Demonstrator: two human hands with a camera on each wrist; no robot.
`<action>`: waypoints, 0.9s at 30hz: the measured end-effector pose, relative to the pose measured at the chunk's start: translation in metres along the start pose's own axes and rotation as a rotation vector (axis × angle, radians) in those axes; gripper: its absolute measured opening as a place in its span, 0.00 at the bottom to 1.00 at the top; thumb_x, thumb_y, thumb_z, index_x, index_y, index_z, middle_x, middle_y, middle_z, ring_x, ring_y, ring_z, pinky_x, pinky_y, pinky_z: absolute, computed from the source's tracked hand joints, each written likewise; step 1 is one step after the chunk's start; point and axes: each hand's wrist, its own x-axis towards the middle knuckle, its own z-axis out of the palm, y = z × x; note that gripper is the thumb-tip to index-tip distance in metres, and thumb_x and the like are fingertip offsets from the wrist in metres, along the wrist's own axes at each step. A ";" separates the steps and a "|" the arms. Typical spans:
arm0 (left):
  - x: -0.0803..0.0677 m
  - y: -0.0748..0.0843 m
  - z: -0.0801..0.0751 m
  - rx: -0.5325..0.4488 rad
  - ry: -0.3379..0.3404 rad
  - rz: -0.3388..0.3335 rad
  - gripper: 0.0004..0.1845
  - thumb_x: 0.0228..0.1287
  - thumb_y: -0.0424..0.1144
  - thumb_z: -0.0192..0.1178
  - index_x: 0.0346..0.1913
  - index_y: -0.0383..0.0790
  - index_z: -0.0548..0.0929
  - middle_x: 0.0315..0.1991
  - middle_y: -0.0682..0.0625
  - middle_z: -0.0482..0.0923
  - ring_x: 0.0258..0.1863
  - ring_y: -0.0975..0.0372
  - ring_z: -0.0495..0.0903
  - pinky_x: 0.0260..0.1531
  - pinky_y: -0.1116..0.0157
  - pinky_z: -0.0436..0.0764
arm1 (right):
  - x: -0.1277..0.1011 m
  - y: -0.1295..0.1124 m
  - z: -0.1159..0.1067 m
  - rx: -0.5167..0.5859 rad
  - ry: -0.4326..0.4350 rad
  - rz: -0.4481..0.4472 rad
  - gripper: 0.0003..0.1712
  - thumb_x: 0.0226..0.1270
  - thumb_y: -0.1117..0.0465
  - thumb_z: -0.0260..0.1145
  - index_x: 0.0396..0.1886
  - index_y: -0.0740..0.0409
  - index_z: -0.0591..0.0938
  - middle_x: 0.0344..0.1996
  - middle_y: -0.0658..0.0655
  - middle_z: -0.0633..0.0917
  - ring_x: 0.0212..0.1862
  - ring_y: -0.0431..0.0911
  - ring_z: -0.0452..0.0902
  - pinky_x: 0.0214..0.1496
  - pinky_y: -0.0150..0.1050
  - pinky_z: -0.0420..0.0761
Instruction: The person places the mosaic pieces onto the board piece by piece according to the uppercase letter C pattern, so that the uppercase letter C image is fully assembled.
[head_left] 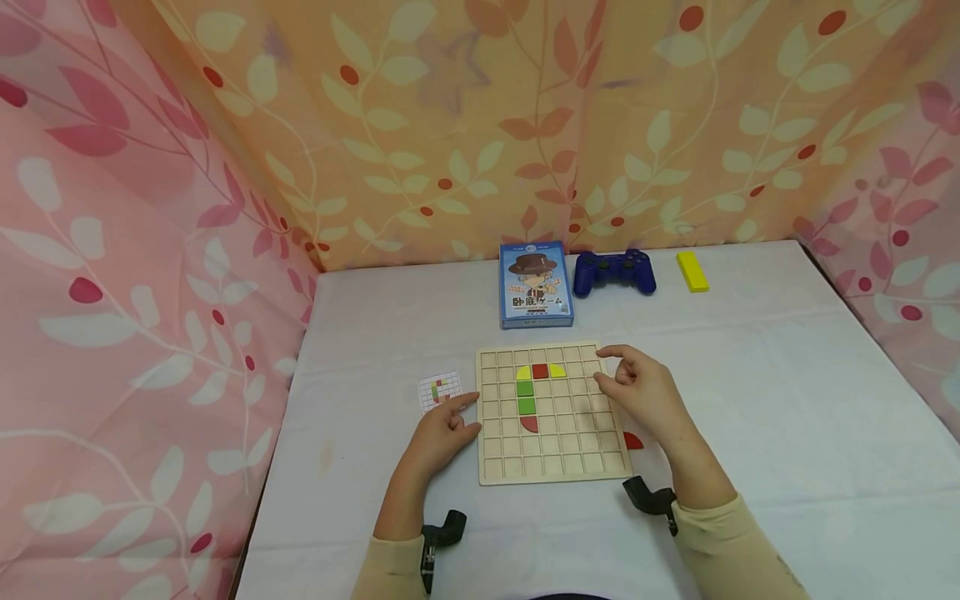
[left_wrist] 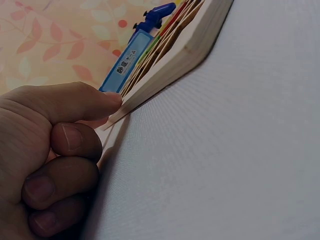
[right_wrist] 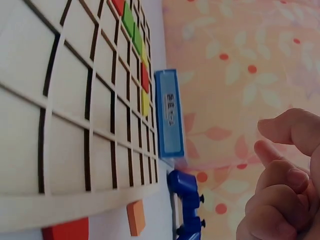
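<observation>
A wooden grid board point(head_left: 555, 467) lies on the white table. In it sit a red square point(head_left: 540, 371), yellow quarter-rounds point(head_left: 557, 371), two green squares point(head_left: 526, 397) and a red quarter-round point(head_left: 529, 424). My left hand point(head_left: 438, 437) touches the board's left edge with thumb and forefinger, the other fingers curled in. It overlaps a small pattern card point(head_left: 438, 387). By the board's upper right edge is my right hand point(head_left: 645, 396), thumb and forefinger spread apart and holding nothing. In the right wrist view this hand point(right_wrist: 282, 185) appears raised beside the board.
Beyond the board stand a blue game box point(head_left: 536, 287), a blue game controller point(head_left: 615, 272) and a yellow block point(head_left: 692, 272). A loose red quarter-round point(head_left: 633, 440) lies off the board's right edge, and an orange piece point(right_wrist: 135, 218) lies close by. Patterned curtains point(head_left: 450, 125) border the table.
</observation>
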 end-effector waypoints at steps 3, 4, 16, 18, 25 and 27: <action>0.000 0.000 0.000 0.005 0.002 0.003 0.27 0.65 0.40 0.71 0.67 0.49 0.81 0.14 0.56 0.67 0.14 0.65 0.64 0.17 0.67 0.63 | 0.003 0.008 -0.006 0.010 0.006 0.023 0.21 0.67 0.61 0.72 0.58 0.61 0.82 0.19 0.49 0.64 0.23 0.44 0.62 0.25 0.36 0.64; 0.000 0.000 -0.001 0.007 0.003 0.002 0.27 0.65 0.40 0.71 0.67 0.49 0.81 0.14 0.56 0.67 0.14 0.65 0.64 0.17 0.67 0.63 | 0.003 0.011 -0.007 0.013 0.006 0.033 0.22 0.67 0.61 0.72 0.59 0.62 0.81 0.19 0.49 0.65 0.23 0.44 0.63 0.26 0.36 0.64; -0.001 0.001 0.000 0.020 0.004 -0.005 0.27 0.65 0.41 0.71 0.67 0.49 0.81 0.14 0.56 0.67 0.14 0.65 0.64 0.18 0.66 0.65 | 0.009 0.056 -0.017 0.010 -0.056 0.132 0.27 0.69 0.57 0.71 0.65 0.62 0.79 0.20 0.51 0.70 0.24 0.44 0.65 0.28 0.35 0.66; 0.000 0.001 0.001 0.021 0.006 -0.003 0.27 0.65 0.41 0.71 0.67 0.49 0.81 0.14 0.56 0.67 0.14 0.65 0.64 0.18 0.66 0.64 | 0.009 0.063 -0.017 0.016 -0.074 0.150 0.28 0.70 0.57 0.70 0.66 0.62 0.78 0.20 0.51 0.70 0.25 0.44 0.65 0.28 0.36 0.66; -0.001 0.002 0.001 0.019 0.007 -0.009 0.27 0.65 0.41 0.71 0.67 0.50 0.81 0.14 0.56 0.67 0.14 0.65 0.64 0.18 0.66 0.64 | 0.010 0.081 -0.014 0.068 -0.114 0.212 0.30 0.70 0.59 0.70 0.70 0.59 0.77 0.20 0.50 0.69 0.23 0.42 0.64 0.25 0.35 0.65; -0.001 0.002 0.001 0.021 0.009 -0.010 0.27 0.65 0.42 0.71 0.67 0.49 0.81 0.14 0.56 0.67 0.14 0.65 0.65 0.18 0.66 0.64 | 0.011 0.084 -0.013 0.084 -0.128 0.221 0.30 0.70 0.59 0.70 0.70 0.59 0.77 0.20 0.49 0.68 0.22 0.41 0.63 0.24 0.35 0.65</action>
